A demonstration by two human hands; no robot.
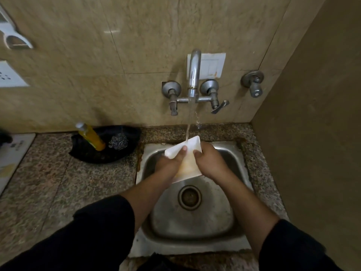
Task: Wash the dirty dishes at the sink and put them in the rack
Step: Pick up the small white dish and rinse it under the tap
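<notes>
**First plate under the tap, rinse under way**

I hold a white rectangular plate [192, 145] tilted over the steel sink [195, 222], its far end raised into the stream of water [188, 130] that falls from the wall tap [194, 75]; my left hand [170, 163] grips the left edge with the thumb pressed on the upper face; my right hand [209, 163] clasps the right edge, fingers curled round the rim; neither hand is spread flat.

An orange smear covers the near half of the plate, so I judge the wash is at its early stage; no soap or scrubbing shows yet. The yellow soap bottle [91, 136] and the steel wool scrubber [118, 141] sit untouched in a black tray [109, 155] on the granite counter [48, 182], left of the sink and well apart from my hands.

I see no other dishes in the basin, only the drain [189, 197]; I cannot make out any rack, nor whether anything stands washed; what remains, as I judge it: scrub, rinse, then rack this plate.
</notes>
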